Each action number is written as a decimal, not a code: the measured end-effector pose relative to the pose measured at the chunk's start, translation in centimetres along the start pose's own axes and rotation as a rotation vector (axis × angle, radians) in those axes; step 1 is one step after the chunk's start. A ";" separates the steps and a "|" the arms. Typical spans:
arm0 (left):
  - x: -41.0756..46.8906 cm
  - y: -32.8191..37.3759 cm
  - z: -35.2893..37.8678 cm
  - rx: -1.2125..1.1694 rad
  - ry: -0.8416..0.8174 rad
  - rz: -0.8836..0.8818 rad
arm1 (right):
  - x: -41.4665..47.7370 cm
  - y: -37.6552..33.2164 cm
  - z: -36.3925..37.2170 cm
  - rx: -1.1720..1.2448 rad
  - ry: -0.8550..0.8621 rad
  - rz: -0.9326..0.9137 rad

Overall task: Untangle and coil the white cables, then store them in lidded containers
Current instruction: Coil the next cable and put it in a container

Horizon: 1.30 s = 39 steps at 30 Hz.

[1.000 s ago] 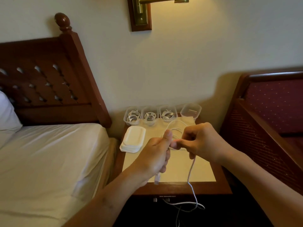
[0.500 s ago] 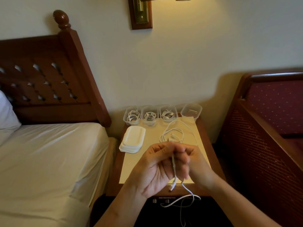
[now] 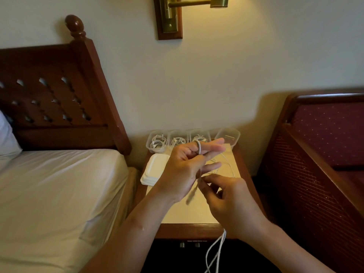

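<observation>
My left hand [image 3: 183, 170] is raised over the nightstand with two fingers stretched out. A loop of the white cable [image 3: 199, 148] lies round its fingers, and the plug end dangles blurred below the palm. My right hand [image 3: 232, 203] sits just below and to the right, and pinches the same cable next to the left palm. The rest of that cable hangs off the table's front edge. Three clear containers [image 3: 157, 143] with coiled cables stand at the back, and an empty container [image 3: 229, 134] is to their right. A stack of white lids [image 3: 154, 171] lies at the left.
A second loose white cable [image 3: 229, 166] lies on the nightstand [image 3: 189, 230] behind my hands. A bed [image 3: 59, 190] flanks the table on the left and a red upholstered chair [image 3: 325, 154] on the right. A brass wall lamp [image 3: 169, 14] hangs above.
My left hand has risen and spread its fingers, with the cable now looped over them. My right hand has dropped below it and the plug end swings.
</observation>
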<state>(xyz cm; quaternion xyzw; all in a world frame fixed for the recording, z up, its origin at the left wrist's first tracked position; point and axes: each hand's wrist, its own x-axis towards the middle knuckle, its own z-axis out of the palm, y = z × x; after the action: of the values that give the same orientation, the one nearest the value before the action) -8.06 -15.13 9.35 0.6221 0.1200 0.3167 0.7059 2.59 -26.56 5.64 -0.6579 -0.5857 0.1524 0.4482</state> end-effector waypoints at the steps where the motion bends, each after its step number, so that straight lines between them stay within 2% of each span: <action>1: 0.2 0.5 0.0 0.113 -0.004 -0.005 | 0.3 -0.5 -0.7 -0.050 -0.005 -0.017; 6: 1.0 2.8 0.0 0.580 -0.108 -0.060 | 1.5 -2.2 -3.6 -0.244 0.008 -0.107; 8: 1.1 3.3 -0.3 0.715 -0.159 -0.094 | 1.9 -2.1 -4.5 -0.200 0.022 -0.142; 10: 1.1 3.5 -0.6 0.778 -0.211 -0.133 | 2.2 -2.2 -5.4 -0.071 -0.051 -0.161; 13: 0.9 3.4 -0.8 0.596 -0.306 -0.270 | 2.5 -2.4 -6.6 -0.034 -0.123 -0.254; 17: 0.3 3.0 -1.2 0.350 -0.440 -0.299 | 3.3 -2.0 -7.7 -0.010 -0.035 -0.324; 19: -0.1 2.7 -1.2 0.274 -0.466 -0.335 | 3.6 -1.6 -7.9 0.033 -0.008 -0.354; 23: -0.8 2.3 -1.1 0.065 -0.486 -0.426 | 4.3 -0.3 -7.7 0.005 -0.023 -0.541; 25: -0.9 2.1 -1.4 0.010 -0.493 -0.433 | 4.8 0.4 -7.6 0.028 0.002 -0.541; 27: -1.2 1.7 -1.5 -0.091 -0.499 -0.417 | 4.9 0.9 -6.9 0.108 0.021 -0.492; 29: -1.5 1.3 -1.3 -0.259 -0.462 -0.371 | 4.8 1.4 -5.7 0.292 0.035 -0.391; 32: -2.1 0.5 -0.8 -0.473 -0.426 -0.290 | 4.1 1.9 -3.5 0.597 0.077 -0.145; 34: -2.4 0.2 -0.6 -0.621 -0.436 -0.264 | 3.5 1.8 -2.1 0.704 0.081 0.028; 36: -2.4 0.0 -0.3 -0.696 -0.420 -0.225 | 2.9 1.4 -0.7 0.761 0.064 0.131; 39: -1.9 -0.4 -0.4 -0.635 -0.337 -0.090 | 2.3 1.3 0.8 0.678 0.028 0.146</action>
<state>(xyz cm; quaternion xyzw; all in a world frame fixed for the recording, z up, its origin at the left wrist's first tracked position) -9.67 -15.93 8.49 0.4093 -0.0751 0.1998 0.8871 3.40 -24.03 4.96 -0.5138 -0.4469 0.3607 0.6373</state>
